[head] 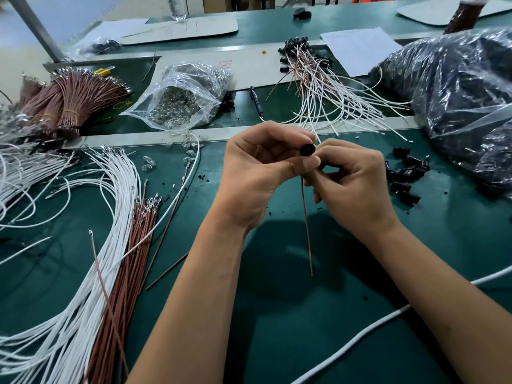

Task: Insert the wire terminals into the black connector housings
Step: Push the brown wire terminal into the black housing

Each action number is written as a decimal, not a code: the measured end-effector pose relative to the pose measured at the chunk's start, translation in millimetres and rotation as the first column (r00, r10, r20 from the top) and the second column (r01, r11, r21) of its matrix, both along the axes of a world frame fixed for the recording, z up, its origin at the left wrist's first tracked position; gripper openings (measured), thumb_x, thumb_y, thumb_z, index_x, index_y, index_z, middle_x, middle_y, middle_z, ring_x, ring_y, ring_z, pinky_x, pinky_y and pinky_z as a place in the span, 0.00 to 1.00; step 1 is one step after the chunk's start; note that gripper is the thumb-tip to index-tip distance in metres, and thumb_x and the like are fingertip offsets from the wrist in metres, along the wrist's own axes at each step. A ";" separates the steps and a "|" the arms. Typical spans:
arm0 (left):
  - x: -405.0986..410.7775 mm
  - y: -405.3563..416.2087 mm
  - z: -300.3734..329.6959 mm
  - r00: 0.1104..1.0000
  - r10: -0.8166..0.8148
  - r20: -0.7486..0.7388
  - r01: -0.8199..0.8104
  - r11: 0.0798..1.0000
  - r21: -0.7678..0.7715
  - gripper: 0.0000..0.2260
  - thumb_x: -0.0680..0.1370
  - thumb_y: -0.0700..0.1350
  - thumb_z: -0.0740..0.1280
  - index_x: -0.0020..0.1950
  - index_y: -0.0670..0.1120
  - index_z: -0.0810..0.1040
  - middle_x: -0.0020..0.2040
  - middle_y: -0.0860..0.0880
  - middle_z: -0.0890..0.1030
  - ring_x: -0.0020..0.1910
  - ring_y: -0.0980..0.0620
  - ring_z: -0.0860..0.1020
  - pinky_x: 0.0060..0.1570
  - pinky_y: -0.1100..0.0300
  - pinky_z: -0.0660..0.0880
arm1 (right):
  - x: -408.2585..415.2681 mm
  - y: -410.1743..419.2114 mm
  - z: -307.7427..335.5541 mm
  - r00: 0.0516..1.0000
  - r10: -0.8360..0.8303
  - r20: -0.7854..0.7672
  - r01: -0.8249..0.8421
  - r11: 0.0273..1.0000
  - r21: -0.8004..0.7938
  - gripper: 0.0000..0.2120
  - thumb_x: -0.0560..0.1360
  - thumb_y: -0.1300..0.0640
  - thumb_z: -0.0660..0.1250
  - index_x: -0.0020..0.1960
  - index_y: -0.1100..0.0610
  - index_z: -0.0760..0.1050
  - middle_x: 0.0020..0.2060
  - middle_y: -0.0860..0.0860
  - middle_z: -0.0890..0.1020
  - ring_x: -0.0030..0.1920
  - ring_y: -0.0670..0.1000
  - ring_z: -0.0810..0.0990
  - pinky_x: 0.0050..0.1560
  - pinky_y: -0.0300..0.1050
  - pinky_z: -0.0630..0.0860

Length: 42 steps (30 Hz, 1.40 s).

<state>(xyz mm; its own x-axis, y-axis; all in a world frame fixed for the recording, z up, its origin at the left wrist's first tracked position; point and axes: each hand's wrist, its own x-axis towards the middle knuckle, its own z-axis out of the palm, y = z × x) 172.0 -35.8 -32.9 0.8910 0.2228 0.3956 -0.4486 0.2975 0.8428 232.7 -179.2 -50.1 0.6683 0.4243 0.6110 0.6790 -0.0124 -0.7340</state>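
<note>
**Holding one housing and one brown wire between my hands**

Pinching a black connector housing (307, 149) between thumb and forefinger, my left hand (259, 173) has its fingers curled in around the part, with the round end of the housing facing up toward me. My right hand (350, 180) sits just beside it, the fingertips of both hands nearly touching at the housing. Its fingers are curled round a thin brown wire (307, 225), gripping it close under the housing; the rest of the wire hangs straight down between my wrists above the green bench (304, 328). Whether the terminal has entered the housing I cannot tell, since my fingers cover that spot.

Just to the right of my right hand lies a small scatter of loose black housings (406, 173), and behind them a big clear plastic bag of black parts (457, 87). Beyond my hands, further back on the bench, finished pieces lie in a fan of white and brown wires with black housings on their far ends (318, 76). A small clear bag of metal terminals (180, 98) lies open to the left of that fan.

On my left, long white wires (91, 217) sweep across the bench, with a bunch of brown wires (130, 259) lying alongside them. Bundles of brown wires tied with bands (69, 101) rest at the far left. A thick white cable (374, 325) crosses the bench under my right forearm.
</note>
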 end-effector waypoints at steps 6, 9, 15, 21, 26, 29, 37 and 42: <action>0.9 -0.3 -0.5 1.000 0.004 0.013 -0.004 1.000 0.017 0.14 0.65 0.21 0.71 0.41 0.38 0.81 0.43 0.46 0.84 0.43 0.51 0.82 0.48 0.59 0.79 | 0.2 0.0 1.8 1.000 -0.026 0.007 0.026 1.000 -0.002 0.10 0.78 0.58 0.73 0.40 0.47 0.80 0.34 0.53 0.79 0.27 0.53 0.78 0.24 0.53 0.75; 0.7 1.0 -1.3 1.000 0.023 -0.007 -0.023 1.000 0.003 0.14 0.66 0.21 0.71 0.43 0.37 0.80 0.43 0.46 0.84 0.41 0.50 0.82 0.47 0.59 0.79 | 1.4 0.7 -1.3 1.000 -0.020 0.003 0.021 0.999 -0.040 0.12 0.78 0.57 0.74 0.37 0.51 0.80 0.32 0.53 0.78 0.27 0.51 0.78 0.26 0.46 0.73; -0.1 2.1 -5.6 0.990 0.115 -0.086 -0.121 0.991 -0.064 0.14 0.67 0.19 0.70 0.43 0.38 0.79 0.39 0.48 0.84 0.38 0.54 0.82 0.44 0.62 0.80 | 3.6 4.9 -5.7 0.999 0.008 0.051 0.002 0.981 -0.193 0.11 0.74 0.62 0.77 0.36 0.61 0.78 0.30 0.47 0.75 0.32 0.44 0.72 0.36 0.37 0.68; 0.1 6.1 -2.6 0.991 0.085 -0.108 -0.097 0.988 -0.116 0.16 0.68 0.21 0.70 0.41 0.42 0.82 0.43 0.45 0.85 0.41 0.54 0.83 0.47 0.62 0.80 | -0.4 6.3 -8.7 0.976 0.101 -0.190 -0.110 0.993 -0.036 0.08 0.77 0.59 0.74 0.39 0.57 0.80 0.27 0.45 0.78 0.24 0.42 0.73 0.30 0.31 0.68; 1.4 6.4 -6.1 0.976 0.096 -0.197 -0.120 0.986 -0.115 0.13 0.70 0.24 0.71 0.43 0.42 0.79 0.42 0.44 0.85 0.40 0.52 0.82 0.46 0.60 0.80 | 2.3 6.3 -13.6 0.977 0.085 -0.194 -0.091 0.996 -0.020 0.06 0.78 0.62 0.72 0.43 0.62 0.82 0.30 0.49 0.79 0.27 0.44 0.74 0.32 0.34 0.70; 2.2 4.6 -9.3 0.963 0.083 -0.255 -0.118 0.985 -0.127 0.13 0.72 0.25 0.70 0.44 0.43 0.78 0.43 0.44 0.84 0.39 0.52 0.80 0.45 0.61 0.79 | 3.2 4.9 -17.3 0.976 0.062 -0.211 -0.066 0.998 -0.016 0.07 0.77 0.60 0.72 0.42 0.61 0.82 0.30 0.50 0.79 0.27 0.45 0.73 0.32 0.35 0.69; 4.9 -0.2 -10.9 0.930 0.068 -0.361 -0.115 0.987 -0.110 0.10 0.74 0.28 0.72 0.44 0.42 0.77 0.40 0.44 0.83 0.36 0.52 0.80 0.42 0.61 0.78 | -0.2 4.5 -13.2 0.977 0.034 -0.210 -0.050 0.996 -0.073 0.10 0.77 0.60 0.72 0.37 0.54 0.80 0.30 0.48 0.77 0.30 0.44 0.72 0.34 0.39 0.68; 5.8 0.4 -10.0 0.905 0.085 -0.418 -0.140 0.985 -0.102 0.10 0.73 0.29 0.73 0.44 0.43 0.76 0.37 0.46 0.81 0.33 0.53 0.77 0.40 0.62 0.76 | 2.0 3.6 -15.0 0.970 -0.020 -0.243 -0.008 0.993 -0.114 0.09 0.77 0.64 0.74 0.38 0.58 0.82 0.28 0.44 0.78 0.30 0.42 0.73 0.35 0.36 0.68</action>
<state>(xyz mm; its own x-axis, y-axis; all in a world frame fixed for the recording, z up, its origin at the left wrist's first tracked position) 177.8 -35.4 -42.8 0.9342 0.3547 -0.0376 -0.1080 0.3819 0.9179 234.7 -175.6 -65.2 0.7936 0.4767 0.3782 0.4800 -0.1084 -0.8705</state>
